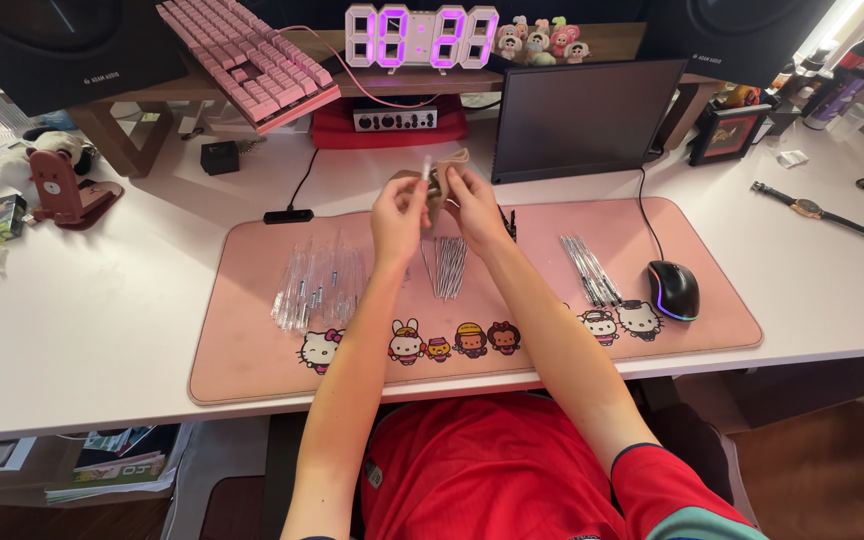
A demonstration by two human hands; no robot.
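Both hands are raised together over the far middle of a pink desk mat [252, 360]. My left hand [399, 213] pinches a small clear tube, a pen-like part that sticks up between its fingers. Close against it, my right hand [472, 205] holds a small dark-and-tan piece; what it is I cannot tell. Below the hands lies a bundle of thin grey refills [447, 265]. A heap of clear pen barrels [317, 285] rests on the mat's left part, and a second group of thin rods [590, 270] on its right part.
A black mouse [673, 290] sits at the mat's right end, by a dark tablet screen [584, 118]. Behind are a pink keyboard [249, 58], a glowing digital clock [422, 38] and a red audio box [392, 120]. A wristwatch [814, 210] lies far right, a bear-shaped stand [57, 188] far left.
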